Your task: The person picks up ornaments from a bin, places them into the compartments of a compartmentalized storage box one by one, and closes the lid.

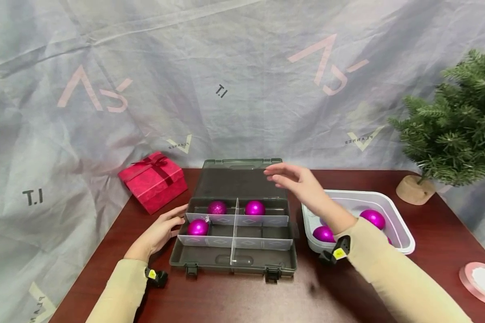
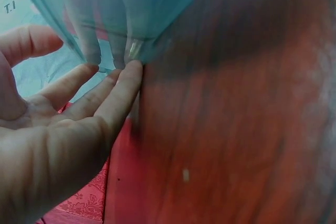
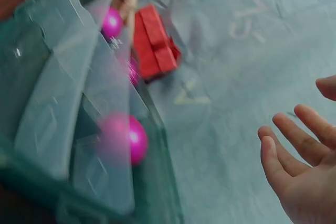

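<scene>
A dark, see-through compartment box lies with its lid folded back on the table. Inside sit a glittery magenta ball ornament at the back left, a shiny one at the back right, and another in the middle left compartment. My left hand touches the box's left wall with extended fingertips. Above the lid's right side hovers my right hand, fingers loosely extended and holding nothing, as the right wrist view also shows.
A white tub with several magenta balls stands right of the box, partly behind my right forearm. A red gift box sits at the back left. On the right are a small artificial tree and a pink ribbon spool.
</scene>
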Motion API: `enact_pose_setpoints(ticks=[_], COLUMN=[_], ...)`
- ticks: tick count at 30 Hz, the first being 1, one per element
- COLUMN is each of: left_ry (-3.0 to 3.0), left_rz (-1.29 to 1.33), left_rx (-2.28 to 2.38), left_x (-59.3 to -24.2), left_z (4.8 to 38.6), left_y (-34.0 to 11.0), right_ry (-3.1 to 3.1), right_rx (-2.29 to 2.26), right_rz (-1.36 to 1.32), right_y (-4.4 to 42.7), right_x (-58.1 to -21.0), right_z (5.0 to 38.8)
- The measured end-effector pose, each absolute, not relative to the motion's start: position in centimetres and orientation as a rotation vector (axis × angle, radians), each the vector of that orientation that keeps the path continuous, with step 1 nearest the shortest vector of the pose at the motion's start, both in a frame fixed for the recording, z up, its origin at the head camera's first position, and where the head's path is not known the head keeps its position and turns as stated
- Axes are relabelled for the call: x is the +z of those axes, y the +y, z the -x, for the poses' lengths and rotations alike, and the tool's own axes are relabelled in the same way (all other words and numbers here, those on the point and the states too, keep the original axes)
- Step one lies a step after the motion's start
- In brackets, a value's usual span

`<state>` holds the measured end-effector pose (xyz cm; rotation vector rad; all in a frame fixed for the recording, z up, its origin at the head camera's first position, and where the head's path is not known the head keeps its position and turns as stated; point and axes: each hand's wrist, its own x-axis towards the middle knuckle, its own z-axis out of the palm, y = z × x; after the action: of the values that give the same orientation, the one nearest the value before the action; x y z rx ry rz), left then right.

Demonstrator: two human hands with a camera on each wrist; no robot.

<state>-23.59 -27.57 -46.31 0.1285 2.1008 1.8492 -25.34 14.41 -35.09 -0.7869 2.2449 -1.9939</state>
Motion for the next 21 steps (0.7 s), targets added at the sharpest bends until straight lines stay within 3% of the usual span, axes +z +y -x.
enact_pose_setpoints(ticks=[8, 21], left_ry=[2.096, 2.098], left_rz=[-0.120, -0.110], left_rx=[1.854, 1.847], left_x=[-46.3, -46.4], left_z=[23.6, 23.7], left_y=[-27.5, -27.5], right_ry=[2.437, 2.721], right_rx=[-1.862, -1.360], right_rz=[0.772, 0.519], right_y=[21.0, 29.4], right_x=[-34.9, -39.0], right_z=[25.1, 23.9])
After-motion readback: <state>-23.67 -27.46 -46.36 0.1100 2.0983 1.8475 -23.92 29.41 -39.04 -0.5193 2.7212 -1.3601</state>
